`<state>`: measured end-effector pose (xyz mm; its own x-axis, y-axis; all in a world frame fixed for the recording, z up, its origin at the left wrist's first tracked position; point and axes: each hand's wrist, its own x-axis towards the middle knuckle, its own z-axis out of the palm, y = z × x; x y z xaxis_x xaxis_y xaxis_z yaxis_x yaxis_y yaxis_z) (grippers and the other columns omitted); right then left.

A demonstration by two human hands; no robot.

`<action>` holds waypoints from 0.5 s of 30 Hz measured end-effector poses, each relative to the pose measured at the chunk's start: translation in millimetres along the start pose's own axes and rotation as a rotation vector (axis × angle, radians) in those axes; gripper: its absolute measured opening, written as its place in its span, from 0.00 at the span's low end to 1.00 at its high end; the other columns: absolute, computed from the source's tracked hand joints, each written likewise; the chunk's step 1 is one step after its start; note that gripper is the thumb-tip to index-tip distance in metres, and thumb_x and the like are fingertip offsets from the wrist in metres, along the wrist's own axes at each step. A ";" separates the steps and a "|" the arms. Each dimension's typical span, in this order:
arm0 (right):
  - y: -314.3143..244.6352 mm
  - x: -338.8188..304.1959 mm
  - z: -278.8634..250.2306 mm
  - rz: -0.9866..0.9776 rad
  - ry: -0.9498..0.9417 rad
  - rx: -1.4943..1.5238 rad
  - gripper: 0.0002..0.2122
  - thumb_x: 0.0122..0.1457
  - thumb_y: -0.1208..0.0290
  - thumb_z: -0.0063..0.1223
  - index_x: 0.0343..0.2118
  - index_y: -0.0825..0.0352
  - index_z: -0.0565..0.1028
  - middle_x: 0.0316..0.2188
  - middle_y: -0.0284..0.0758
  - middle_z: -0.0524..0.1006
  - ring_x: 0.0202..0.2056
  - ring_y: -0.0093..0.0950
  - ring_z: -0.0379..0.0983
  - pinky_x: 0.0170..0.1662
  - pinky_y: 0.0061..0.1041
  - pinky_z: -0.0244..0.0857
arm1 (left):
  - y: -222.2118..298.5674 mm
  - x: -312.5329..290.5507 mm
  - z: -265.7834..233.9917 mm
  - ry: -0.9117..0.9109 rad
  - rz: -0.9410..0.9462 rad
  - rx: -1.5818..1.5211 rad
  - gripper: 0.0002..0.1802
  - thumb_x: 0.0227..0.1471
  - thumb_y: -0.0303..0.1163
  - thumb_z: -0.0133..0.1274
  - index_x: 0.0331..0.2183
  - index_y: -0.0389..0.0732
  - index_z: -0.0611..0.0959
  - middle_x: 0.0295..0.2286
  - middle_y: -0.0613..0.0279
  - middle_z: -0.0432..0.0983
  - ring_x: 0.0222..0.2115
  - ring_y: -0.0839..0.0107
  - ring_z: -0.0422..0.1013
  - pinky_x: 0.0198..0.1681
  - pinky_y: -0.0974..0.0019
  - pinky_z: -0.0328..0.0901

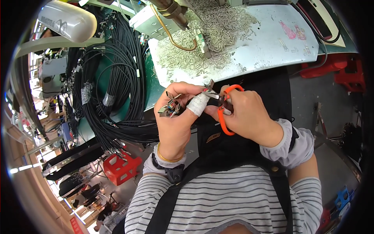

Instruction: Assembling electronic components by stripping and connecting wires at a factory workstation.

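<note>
My left hand point(174, 130) is closed around several black cables that end in small metal plug connectors point(162, 110). Bits of coloured wire show at the connectors, and white tape point(198, 103) wraps one digit of this hand. My right hand point(251, 117) grips scissors with orange handles point(225, 126). Their blades point left, close to one metal connector point(210, 83) that sticks up above the taped digit. Whether the blades touch a wire there is too small to tell. Both hands are close together, just short of the white worktop point(249, 58).
Many small metal pieces point(226, 33) lie spread over the worktop beneath a machine head point(171, 11). Coiled black cables point(113, 85) cover the green table on the left. A white cylinder point(68, 21) hangs at upper left. Red stools point(120, 167) stand on the floor.
</note>
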<state>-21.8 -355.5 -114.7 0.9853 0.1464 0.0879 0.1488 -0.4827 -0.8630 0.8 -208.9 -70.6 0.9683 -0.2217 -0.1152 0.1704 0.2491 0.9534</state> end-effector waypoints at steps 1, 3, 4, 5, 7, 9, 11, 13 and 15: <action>2.3 -0.7 2.8 -0.005 0.017 -0.004 0.14 0.42 0.69 0.60 0.17 0.70 0.65 0.07 0.35 0.64 0.10 0.27 0.65 0.14 0.23 0.54 | 0.2 2.6 -1.0 0.011 -0.034 0.039 0.07 0.43 0.17 0.50 0.30 0.33 0.73 0.27 0.62 0.72 0.28 0.78 0.69 0.31 0.78 0.63; 5.8 -1.3 5.2 -0.007 0.037 -0.010 0.14 0.43 0.69 0.60 0.17 0.70 0.65 0.07 0.35 0.63 0.10 0.26 0.65 0.14 0.23 0.53 | 0.4 10.3 -4.0 0.030 -0.101 0.116 0.07 0.43 0.18 0.50 0.30 0.34 0.74 0.24 0.64 0.71 0.22 0.81 0.67 0.24 0.80 0.61; 6.9 -1.4 5.8 0.052 0.011 0.100 0.13 0.45 0.70 0.58 0.17 0.70 0.64 0.07 0.35 0.63 0.10 0.25 0.64 0.14 0.23 0.53 | 0.1 15.7 -8.5 0.031 -0.101 0.117 0.07 0.43 0.18 0.50 0.30 0.34 0.74 0.24 0.64 0.71 0.22 0.81 0.67 0.24 0.80 0.61; 8.0 -1.3 5.9 0.112 -0.016 0.210 0.13 0.46 0.70 0.56 0.17 0.70 0.64 0.07 0.34 0.63 0.10 0.23 0.64 0.13 0.22 0.53 | -1.7 23.9 -15.6 -0.012 -0.185 0.025 0.07 0.44 0.19 0.49 0.30 0.34 0.74 0.22 0.66 0.70 0.19 0.83 0.64 0.21 0.81 0.58; 5.6 2.9 2.4 0.166 -0.047 0.322 0.12 0.48 0.70 0.54 0.17 0.69 0.64 0.07 0.33 0.63 0.11 0.21 0.64 0.13 0.21 0.53 | -5.6 41.4 -26.2 -0.091 -0.350 -0.160 0.06 0.44 0.20 0.49 0.30 0.36 0.74 0.19 0.69 0.67 0.14 0.86 0.57 0.15 0.81 0.51; -1.6 13.1 -11.5 0.315 0.026 0.659 0.10 0.51 0.70 0.51 0.19 0.69 0.65 0.08 0.31 0.64 0.11 0.18 0.63 0.13 0.18 0.53 | -9.3 58.0 -24.4 -0.054 -0.312 -0.174 0.06 0.44 0.21 0.49 0.30 0.36 0.74 0.18 0.71 0.65 0.13 0.86 0.54 0.15 0.81 0.47; -0.7 25.3 -14.6 0.392 0.064 0.828 0.10 0.53 0.70 0.49 0.20 0.69 0.65 0.09 0.30 0.65 0.11 0.16 0.62 0.13 0.17 0.54 | -12.1 72.2 -20.5 0.008 -0.241 -0.205 0.06 0.45 0.22 0.49 0.30 0.38 0.75 0.16 0.73 0.62 0.12 0.87 0.48 0.13 0.80 0.41; 4.4 45.6 -15.3 0.267 0.212 0.623 0.09 0.53 0.69 0.47 0.23 0.69 0.66 0.11 0.27 0.64 0.11 0.15 0.60 0.13 0.15 0.54 | -10.3 82.0 -19.1 -0.006 -0.273 -0.204 0.06 0.45 0.22 0.49 0.30 0.38 0.74 0.16 0.73 0.61 0.11 0.87 0.48 0.13 0.81 0.41; 9.9 64.1 -16.8 0.207 0.282 0.521 0.08 0.54 0.69 0.46 0.24 0.68 0.66 0.12 0.26 0.64 0.11 0.15 0.59 0.14 0.14 0.54 | -7.7 89.3 -19.7 -0.028 -0.337 -0.202 0.05 0.44 0.22 0.49 0.29 0.38 0.74 0.16 0.73 0.61 0.11 0.87 0.49 0.12 0.81 0.42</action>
<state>44.3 -365.3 -109.3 0.9841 -0.1730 -0.0405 -0.0379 0.0183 -0.9991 89.5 -212.1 -93.8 0.8471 -0.3479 -0.4016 0.5130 0.3382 0.7890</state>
